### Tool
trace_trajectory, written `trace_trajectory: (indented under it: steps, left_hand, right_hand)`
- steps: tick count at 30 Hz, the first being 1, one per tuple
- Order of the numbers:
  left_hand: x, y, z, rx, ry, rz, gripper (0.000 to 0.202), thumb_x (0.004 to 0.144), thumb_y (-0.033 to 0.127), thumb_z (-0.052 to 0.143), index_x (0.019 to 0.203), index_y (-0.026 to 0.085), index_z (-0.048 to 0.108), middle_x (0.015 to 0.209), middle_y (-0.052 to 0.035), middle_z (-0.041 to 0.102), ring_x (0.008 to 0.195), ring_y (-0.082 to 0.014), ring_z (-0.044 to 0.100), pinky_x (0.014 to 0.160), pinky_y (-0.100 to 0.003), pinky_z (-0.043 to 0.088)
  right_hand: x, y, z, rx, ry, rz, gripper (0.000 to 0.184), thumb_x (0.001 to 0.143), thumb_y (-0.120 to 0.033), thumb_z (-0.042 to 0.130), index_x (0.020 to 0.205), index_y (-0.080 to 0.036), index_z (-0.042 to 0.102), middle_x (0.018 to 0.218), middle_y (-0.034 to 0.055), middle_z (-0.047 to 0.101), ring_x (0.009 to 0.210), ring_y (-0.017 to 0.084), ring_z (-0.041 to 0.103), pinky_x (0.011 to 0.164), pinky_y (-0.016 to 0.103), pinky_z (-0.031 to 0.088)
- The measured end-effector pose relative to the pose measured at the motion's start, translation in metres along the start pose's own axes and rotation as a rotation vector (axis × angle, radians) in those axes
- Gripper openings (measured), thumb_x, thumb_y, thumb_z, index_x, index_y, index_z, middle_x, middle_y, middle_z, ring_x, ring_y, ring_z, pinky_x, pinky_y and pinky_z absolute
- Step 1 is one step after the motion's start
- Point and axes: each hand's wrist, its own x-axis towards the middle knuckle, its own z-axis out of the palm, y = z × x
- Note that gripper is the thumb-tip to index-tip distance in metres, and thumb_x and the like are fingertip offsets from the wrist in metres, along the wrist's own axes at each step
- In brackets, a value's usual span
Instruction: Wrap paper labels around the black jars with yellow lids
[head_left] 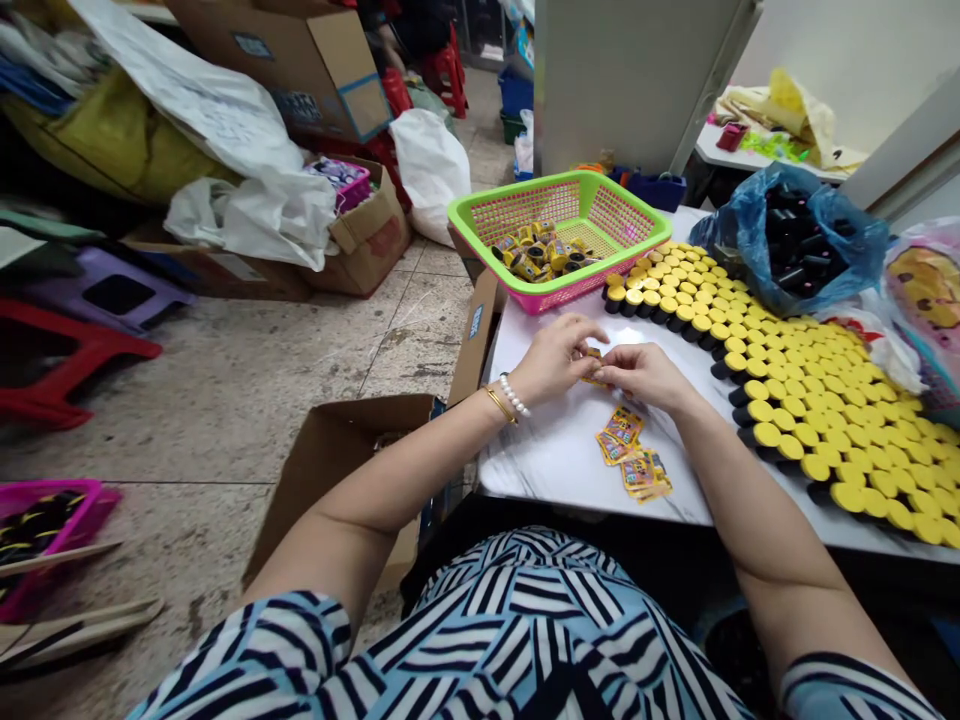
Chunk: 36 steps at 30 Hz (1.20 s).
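Note:
Above the white table [514, 455], my left hand [551, 360] and my right hand [637, 374] meet with their fingertips closed on a small yellow printed label [595, 362]. My fingers hide most of it, and whether it is on a container I cannot tell. Just below my hands lie loose stacks of similar labels [637, 472]. To the right stand many black cylindrical containers with yellow lids [787, 400], packed in a curved band. A green-rimmed basket [465, 212] beyond my left hand holds several small containers with yellow printed wraps [551, 255].
A blue plastic bag [847, 265] of black containers stands at the back right of the table. An open cardboard box [300, 480] is on the floor by my left arm. Stools [67, 355], sacks [431, 170] and more boxes line the left side.

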Motion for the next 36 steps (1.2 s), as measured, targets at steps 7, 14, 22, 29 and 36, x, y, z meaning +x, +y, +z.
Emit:
trace_trajectory:
  steps: [7,14,22,29,36]
  left_hand:
    - [0.016,0.0,0.015,-0.539,0.093,-0.472,0.035,0.072,0.033,0.088,0.097,0.014,0.074,0.099,-0.0091,0.073,0.078,-0.0133,0.064,0.066,-0.025,0.05]
    - [0.009,-0.009,0.023,-0.686,0.144,-0.493,0.037,0.066,0.043,0.091,0.078,0.012,0.073,0.069,-0.0016,0.065,0.059,-0.0074,0.05,0.057,-0.023,0.037]
    - [-0.001,-0.009,0.024,-0.548,0.372,-0.39,0.035,0.075,0.045,0.086,0.088,0.015,0.072,0.073,-0.0012,0.068,0.061,-0.01,0.055,0.058,-0.024,0.043]
    - [-0.009,0.007,0.016,-0.351,0.472,-0.225,0.044,0.091,0.059,0.069,0.089,0.017,0.078,0.069,-0.0013,0.062,0.063,-0.0121,0.052,0.059,-0.026,0.04]
    - [-0.013,0.01,0.015,-0.163,0.484,-0.075,0.031,0.095,0.046,0.069,0.091,0.019,0.082,0.079,-0.0046,0.069,0.076,-0.0158,0.059,0.072,-0.03,0.047]
  right_hand:
    - [-0.001,-0.008,-0.008,0.186,0.175,-0.071,0.034,0.075,-0.046,0.085,0.082,-0.018,0.069,0.068,0.0001,0.068,0.054,0.012,0.061,0.045,0.023,0.048]
    - [0.002,-0.003,-0.014,0.506,0.002,0.086,0.049,0.072,-0.046,0.091,0.109,-0.021,0.071,0.089,0.0024,0.074,0.069,0.014,0.07,0.052,0.023,0.054]
    - [0.011,0.005,0.01,0.571,0.175,0.015,0.043,0.066,-0.05,0.093,0.081,-0.017,0.071,0.065,-0.0022,0.063,0.052,0.008,0.053,0.049,0.023,0.043]
    - [0.011,0.006,0.014,0.481,0.171,-0.059,0.044,0.079,-0.062,0.082,0.08,-0.02,0.068,0.064,-0.0028,0.057,0.056,0.01,0.051,0.053,0.026,0.042]
    - [0.006,0.003,0.016,0.284,0.129,-0.148,0.044,0.089,-0.06,0.073,0.078,-0.019,0.068,0.065,-0.002,0.058,0.057,0.011,0.05,0.057,0.027,0.04]
